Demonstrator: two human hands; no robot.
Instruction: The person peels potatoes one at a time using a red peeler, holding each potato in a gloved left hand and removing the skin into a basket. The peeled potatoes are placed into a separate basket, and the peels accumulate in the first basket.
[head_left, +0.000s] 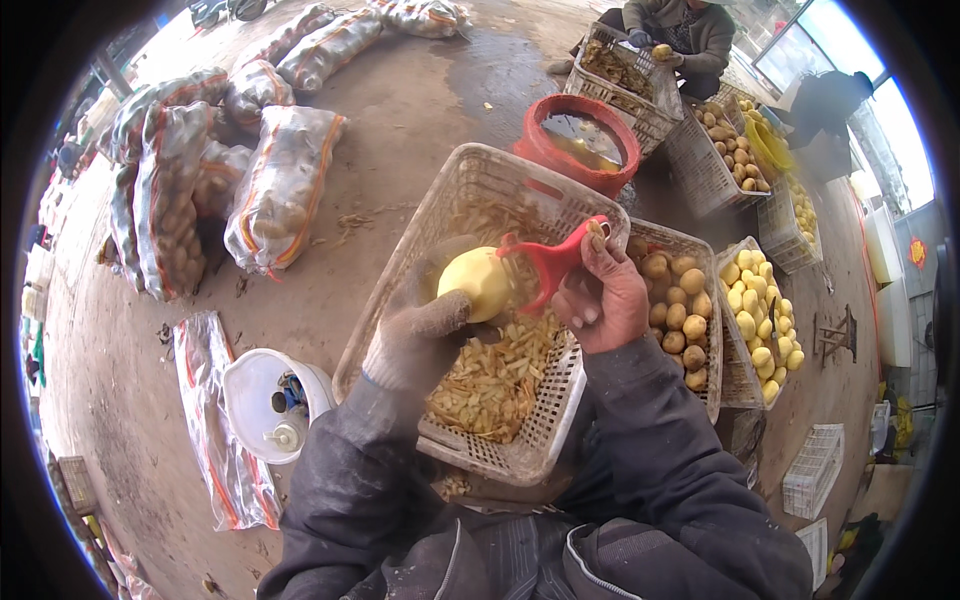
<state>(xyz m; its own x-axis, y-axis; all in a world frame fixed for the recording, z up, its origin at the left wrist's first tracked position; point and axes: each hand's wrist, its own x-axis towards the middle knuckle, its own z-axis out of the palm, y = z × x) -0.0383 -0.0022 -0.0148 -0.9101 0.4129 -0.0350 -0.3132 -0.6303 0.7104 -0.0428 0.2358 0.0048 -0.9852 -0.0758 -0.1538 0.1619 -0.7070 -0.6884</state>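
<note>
My left hand (420, 326), in a dirty knitted work glove, grips a peeled yellow potato (480, 281). The bare right hand (607, 292) holds a red Y-shaped peeler (555, 262) by its handle, with the peeler's head close beside the potato; whether the blade touches it I cannot tell. Beneath both hands stands a pale plastic crate (566, 420) with slotted walls. Potato peelings (495, 382) cover its bottom.
To the right are a crate of unpeeled potatoes (675, 300) and one of peeled potatoes (761, 322). A red tub of water (540, 120) stands beyond. Leftward are a white bucket (247, 405) and filled mesh sacks (281, 187). Another person (686, 41) handles a potato at the back.
</note>
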